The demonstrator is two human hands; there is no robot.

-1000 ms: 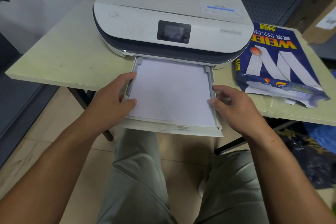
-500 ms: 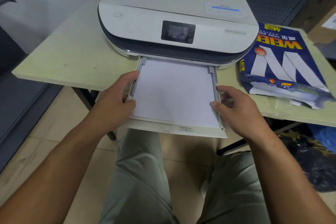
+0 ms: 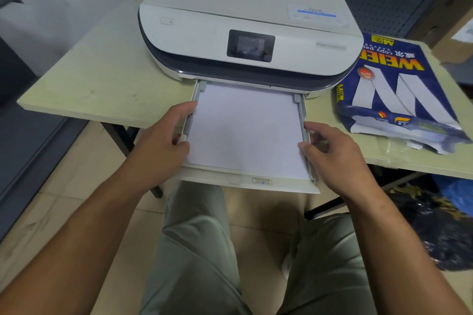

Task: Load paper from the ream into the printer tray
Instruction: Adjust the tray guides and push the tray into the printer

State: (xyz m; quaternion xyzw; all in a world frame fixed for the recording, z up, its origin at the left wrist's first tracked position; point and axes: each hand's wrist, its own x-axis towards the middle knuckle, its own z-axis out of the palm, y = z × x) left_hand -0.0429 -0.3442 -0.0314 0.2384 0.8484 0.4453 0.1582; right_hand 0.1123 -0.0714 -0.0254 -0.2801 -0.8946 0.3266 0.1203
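White paper sheets [image 3: 245, 130] lie flat in the pulled-out pale plastic tray [image 3: 281, 185]; left hand [image 3: 158, 146] and right hand [image 3: 335, 153] pinch its side rails with curled fingers; next, seemingly, a level push into the white printer [image 3: 245, 20].

printer [image 3: 245, 30]: white, dark band, I see it upper centre | tray [image 3: 281, 185]: pulled out at centre, white paper [image 3: 245, 130] stack lying flat inside | ream [image 3: 399, 92]: blue wrapper, torn open, flat at right

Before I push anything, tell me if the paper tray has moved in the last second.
No. The paper tray juts as far out of the printer front as before.
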